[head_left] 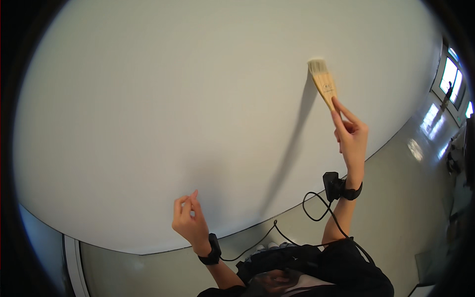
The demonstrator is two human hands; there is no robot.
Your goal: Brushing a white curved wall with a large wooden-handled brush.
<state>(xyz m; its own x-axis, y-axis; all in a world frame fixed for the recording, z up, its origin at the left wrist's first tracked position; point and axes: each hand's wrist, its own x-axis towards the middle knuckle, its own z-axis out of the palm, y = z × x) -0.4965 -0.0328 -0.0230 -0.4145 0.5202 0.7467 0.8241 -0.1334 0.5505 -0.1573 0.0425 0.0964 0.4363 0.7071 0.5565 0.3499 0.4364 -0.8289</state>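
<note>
A flat, wide brush (322, 81) with pale bristles and a light wooden handle is pinched between the thumb and fingers of my right hand (352, 133). Its bristles point up and away from me, against the large white wall-like surface (163, 109), though I cannot tell how firmly they press on it. The brush casts a long dark shadow down that surface. My left hand (189, 218) is raised lower and to the left, close to the same surface. Its fingers are loosely curled, and nothing shows in them.
Black wrist straps with small devices (334, 186) sit on both wrists. A thin black cable (316, 218) loops between my arms. Shiny pale floor (391, 198) shows below the white surface's edge. Windows (451, 76) are at the far right, and a pale post (75, 262) stands lower left.
</note>
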